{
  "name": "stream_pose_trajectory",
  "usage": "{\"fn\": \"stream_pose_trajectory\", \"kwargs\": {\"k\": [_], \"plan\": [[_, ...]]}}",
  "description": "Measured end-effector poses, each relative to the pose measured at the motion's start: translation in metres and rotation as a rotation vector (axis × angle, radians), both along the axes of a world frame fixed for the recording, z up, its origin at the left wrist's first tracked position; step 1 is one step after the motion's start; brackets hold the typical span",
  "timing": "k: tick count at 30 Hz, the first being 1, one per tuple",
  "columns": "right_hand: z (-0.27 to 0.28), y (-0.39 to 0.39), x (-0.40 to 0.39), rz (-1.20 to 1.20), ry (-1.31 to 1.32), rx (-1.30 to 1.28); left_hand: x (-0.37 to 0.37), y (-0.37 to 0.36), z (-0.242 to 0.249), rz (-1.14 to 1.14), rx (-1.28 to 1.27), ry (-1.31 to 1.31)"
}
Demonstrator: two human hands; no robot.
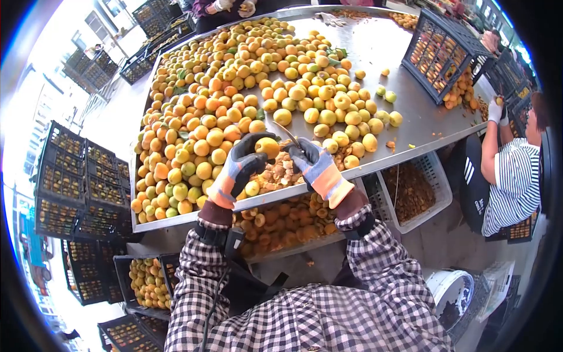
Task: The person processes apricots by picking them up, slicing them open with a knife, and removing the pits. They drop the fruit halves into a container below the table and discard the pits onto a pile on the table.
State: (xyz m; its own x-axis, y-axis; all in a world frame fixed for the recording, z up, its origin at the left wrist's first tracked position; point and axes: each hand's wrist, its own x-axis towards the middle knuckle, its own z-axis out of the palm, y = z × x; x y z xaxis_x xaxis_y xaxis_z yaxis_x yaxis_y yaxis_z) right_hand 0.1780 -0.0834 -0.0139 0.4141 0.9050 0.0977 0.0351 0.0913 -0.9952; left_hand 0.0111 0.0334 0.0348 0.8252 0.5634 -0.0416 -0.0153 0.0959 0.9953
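My left hand [243,167], in a grey and orange glove, holds a yellow-orange apricot [267,147] between thumb and fingers. Just to its right, my right hand [316,167], gloved the same way, is closed on a small knife [286,133] whose blade points up and left, close to the fruit. Below and between the hands lie pale pits or cut pieces [279,173] at the edge of the metal table [404,138]. A large heap of apricots [199,120] spreads behind and to the left.
Under the table edge sits a container of apricot halves [281,226], with a white crate of brown pieces [413,190] to its right. A black crate [437,56] tips fruit onto the table. A co-worker [513,164] is at the right; another's gloved hands [234,6] show at the top.
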Motion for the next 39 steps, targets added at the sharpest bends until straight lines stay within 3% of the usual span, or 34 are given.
{"fn": "stream_pose_trajectory", "kwargs": {"k": [2,4,6,10,11,20,26,28,32,34,39], "plan": [[-0.007,-0.001,-0.001,0.01,-0.341,0.063,-0.009,-0.012,0.001,0.05,-0.077,-0.066],[-0.004,-0.008,-0.007,0.076,-0.209,0.042,-0.008,-0.011,-0.015,0.14,0.032,-0.107],[-0.004,-0.013,-0.012,0.077,-0.467,0.035,-0.012,-0.005,-0.021,0.117,0.052,-0.124],[0.003,-0.022,-0.014,0.095,-0.638,0.04,-0.02,0.006,-0.025,0.091,0.214,-0.053],[0.006,-0.025,-0.016,0.096,-0.552,0.011,-0.021,0.006,-0.025,0.096,0.211,-0.056],[0.02,-0.026,-0.018,0.168,-0.601,-0.105,-0.023,0.005,-0.016,0.014,0.379,0.008],[-0.008,-0.023,-0.023,0.146,-0.584,-0.024,-0.027,0.006,-0.017,0.013,0.382,0.018],[-0.017,-0.02,-0.028,0.155,-0.459,0.016,-0.026,0.002,-0.013,0.017,0.311,-0.062],[-0.028,-0.018,-0.031,0.149,-0.59,0.039,-0.028,-0.002,-0.01,0.012,0.217,-0.055],[-0.027,-0.017,-0.032,0.14,-0.647,0.117,-0.028,-0.005,-0.012,0.0,-0.018,-0.135],[0.003,-0.023,-0.033,0.097,-0.688,0.051,-0.025,-0.008,-0.009,0.034,-0.004,-0.158]]}}
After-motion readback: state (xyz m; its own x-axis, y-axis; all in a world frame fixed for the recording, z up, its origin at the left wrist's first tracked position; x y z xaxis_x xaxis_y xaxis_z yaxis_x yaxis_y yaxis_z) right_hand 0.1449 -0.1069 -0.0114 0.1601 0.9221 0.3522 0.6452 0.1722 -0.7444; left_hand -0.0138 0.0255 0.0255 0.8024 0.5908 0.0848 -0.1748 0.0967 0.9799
